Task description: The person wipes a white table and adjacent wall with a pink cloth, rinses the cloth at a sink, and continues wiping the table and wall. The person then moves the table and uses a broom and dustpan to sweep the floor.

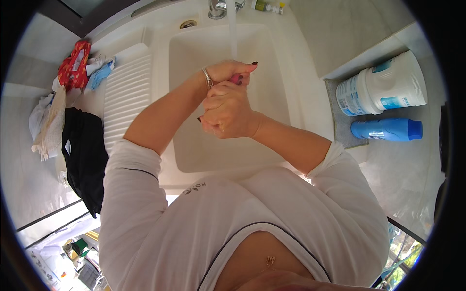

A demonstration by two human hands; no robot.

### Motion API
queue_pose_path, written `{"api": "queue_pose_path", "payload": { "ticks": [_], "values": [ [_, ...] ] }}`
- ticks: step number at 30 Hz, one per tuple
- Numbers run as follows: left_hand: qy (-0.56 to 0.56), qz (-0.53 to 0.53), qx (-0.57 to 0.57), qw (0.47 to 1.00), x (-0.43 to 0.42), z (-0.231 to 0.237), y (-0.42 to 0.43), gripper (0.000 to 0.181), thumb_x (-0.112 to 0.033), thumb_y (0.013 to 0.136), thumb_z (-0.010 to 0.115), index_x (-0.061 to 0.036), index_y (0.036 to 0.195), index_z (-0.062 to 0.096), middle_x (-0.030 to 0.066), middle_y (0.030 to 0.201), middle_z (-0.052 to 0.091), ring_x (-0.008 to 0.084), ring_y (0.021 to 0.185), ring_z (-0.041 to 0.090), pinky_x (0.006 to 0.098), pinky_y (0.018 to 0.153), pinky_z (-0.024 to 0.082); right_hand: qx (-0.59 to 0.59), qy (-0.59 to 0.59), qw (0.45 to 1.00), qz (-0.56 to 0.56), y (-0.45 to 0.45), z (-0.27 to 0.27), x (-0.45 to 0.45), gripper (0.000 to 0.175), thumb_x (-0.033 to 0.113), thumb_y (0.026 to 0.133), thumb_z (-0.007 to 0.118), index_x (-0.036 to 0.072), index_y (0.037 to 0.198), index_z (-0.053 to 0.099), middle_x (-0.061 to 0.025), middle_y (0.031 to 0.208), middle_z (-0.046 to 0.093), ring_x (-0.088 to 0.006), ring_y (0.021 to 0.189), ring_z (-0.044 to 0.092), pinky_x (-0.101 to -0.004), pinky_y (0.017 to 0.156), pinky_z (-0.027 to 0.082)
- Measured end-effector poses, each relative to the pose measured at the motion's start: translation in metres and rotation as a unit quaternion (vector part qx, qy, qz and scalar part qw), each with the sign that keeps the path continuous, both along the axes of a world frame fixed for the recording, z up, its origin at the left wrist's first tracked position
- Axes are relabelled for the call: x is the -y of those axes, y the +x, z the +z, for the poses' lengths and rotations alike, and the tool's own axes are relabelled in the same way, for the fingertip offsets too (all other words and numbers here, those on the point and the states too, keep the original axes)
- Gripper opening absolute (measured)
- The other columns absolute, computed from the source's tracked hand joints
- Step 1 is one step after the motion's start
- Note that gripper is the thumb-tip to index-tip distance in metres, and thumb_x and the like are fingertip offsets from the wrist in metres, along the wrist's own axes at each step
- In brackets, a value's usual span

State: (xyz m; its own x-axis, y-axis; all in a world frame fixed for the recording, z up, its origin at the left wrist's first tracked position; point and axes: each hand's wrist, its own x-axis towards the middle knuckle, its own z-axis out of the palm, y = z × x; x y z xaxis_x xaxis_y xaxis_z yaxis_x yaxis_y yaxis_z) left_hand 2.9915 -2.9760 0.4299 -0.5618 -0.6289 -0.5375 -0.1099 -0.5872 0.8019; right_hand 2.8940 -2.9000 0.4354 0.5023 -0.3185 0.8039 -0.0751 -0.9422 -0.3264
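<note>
Over the white sink basin [233,156], my two hands are pressed together around a small pink item [236,78], mostly hidden by the fingers; its kind cannot be told. My left hand [230,71], with a bracelet at the wrist, is farther from my body, its fingers curled on the item and its thumb sticking out to the right. My right hand [229,109] is clenched against it on the near side. A stream of water [232,32] runs down beyond the hands, near the chrome faucet [217,11].
A ribbed washboard [127,91] adjoins the basin's left side. Beyond it lie a red patterned cloth [74,65], a light blue cloth [99,75] and a black garment [83,152]. White tubs [393,83] and a blue bottle [382,129] lie right. A small bottle [267,6] is near the faucet.
</note>
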Motion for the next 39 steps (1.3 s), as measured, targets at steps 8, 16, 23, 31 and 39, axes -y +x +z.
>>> {"api": "queue_pose_path", "payload": {
  "ticks": [8,16,23,31,39],
  "values": [
    [-0.164,-0.087,0.313,0.931,-0.012,-0.004,-0.003,0.040,-0.035,0.081,0.060,-0.0049,0.057,0.050,0.0064,0.050,0.048,0.0144,0.041,0.044,0.0311,0.044,0.041,-0.316,-0.206,0.925,0.052,0.023,-0.050,-0.004,0.012,0.017,0.060,0.057,0.015,0.048,0.058,-0.0023,0.055,0.055,-0.0206,0.066,0.053,-0.0321,0.059,0.043],
    [-0.226,-0.095,0.521,0.818,-0.031,-0.065,-0.005,0.038,-0.036,0.083,0.054,-0.0003,0.076,0.065,0.0175,0.068,0.062,0.0267,0.062,0.061,0.0373,0.061,0.049,-0.433,0.211,0.871,0.100,0.058,-0.096,-0.016,0.019,0.016,0.081,0.047,0.005,0.074,0.061,-0.0097,0.077,0.060,-0.0241,0.074,0.055,-0.0361,0.067,0.045],
    [-0.188,-0.007,0.599,0.779,-0.054,-0.084,-0.015,0.032,-0.029,0.084,0.051,-0.0009,0.090,0.066,0.0187,0.096,0.064,0.0351,0.089,0.061,0.0395,0.077,0.049,-0.209,0.425,0.871,0.131,0.058,-0.153,-0.027,0.017,0.016,0.083,0.046,0.006,0.086,0.059,-0.0110,0.087,0.060,-0.0259,0.080,0.056,-0.0368,0.069,0.045],
    [-0.287,0.209,0.505,0.787,-0.083,-0.034,0.045,0.041,-0.040,0.082,0.057,0.0007,0.081,0.064,0.0164,0.077,0.064,0.0299,0.068,0.061,0.0387,0.064,0.047,-0.664,0.109,0.723,0.155,0.001,-0.106,-0.013,0.031,0.029,0.080,0.055,0.001,0.081,0.066,-0.0163,0.087,0.064,-0.0322,0.085,0.061,-0.0416,0.072,0.048],
    [-0.096,0.541,-0.162,0.819,-0.162,0.026,0.111,0.024,-0.020,0.090,0.049,-0.0032,0.107,0.051,0.0144,0.107,0.057,0.0271,0.101,0.055,0.0432,0.085,0.048,-0.180,0.254,0.897,-0.315,-0.067,-0.006,0.173,0.060,0.035,0.080,0.059,-0.009,0.118,0.044,-0.0225,0.104,0.060,-0.0320,0.095,0.059,-0.0359,0.080,0.046]
  ]
}}
